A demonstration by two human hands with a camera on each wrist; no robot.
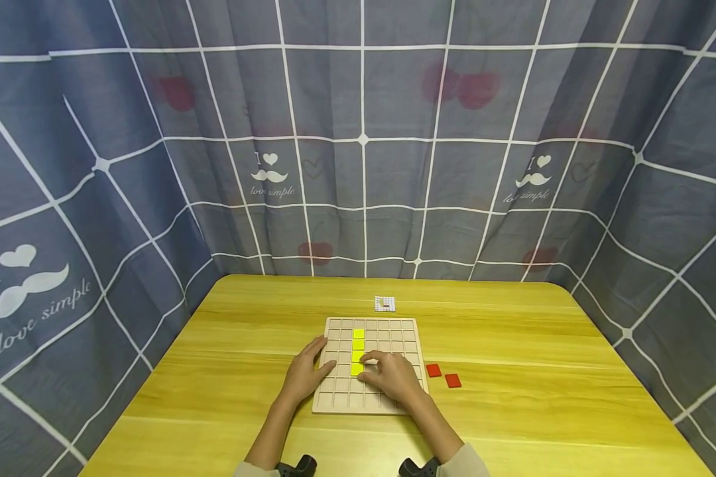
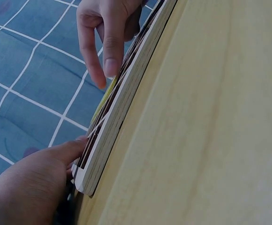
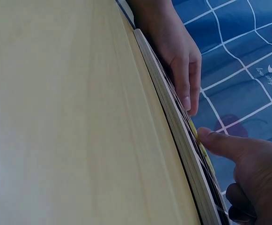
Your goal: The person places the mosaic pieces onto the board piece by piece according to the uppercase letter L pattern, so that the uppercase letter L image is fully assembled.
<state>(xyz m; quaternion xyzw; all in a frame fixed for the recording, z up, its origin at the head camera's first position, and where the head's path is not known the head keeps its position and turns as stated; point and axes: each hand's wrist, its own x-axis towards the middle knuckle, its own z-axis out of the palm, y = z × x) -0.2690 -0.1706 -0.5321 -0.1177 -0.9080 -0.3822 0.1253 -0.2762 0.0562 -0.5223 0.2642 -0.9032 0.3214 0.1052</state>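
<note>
A square pale wooden grid board (image 1: 340, 400) lies on the table. Four-sided yellow tiles (image 1: 358, 334) stand in one column of its cells, left of the middle. At the lowest yellow tile (image 1: 357, 370) my right hand (image 1: 390, 377) has thumb and index finger at opposite edges, pinching it in its cell; the thumb tip (image 3: 205, 134) meets the yellow in the right wrist view. My left hand (image 1: 304, 374) rests along the board's left edge, fingers extended outside it and thumb over the grid. Two red square tiles (image 1: 433, 370) lie just right of the board.
Beyond the board's far edge lies a small white card (image 1: 384, 304) with a printed grid pattern. The yellow wood-grain table (image 1: 543, 371) extends on both sides. A blue checked curtain (image 1: 364, 165) surrounds its back and sides.
</note>
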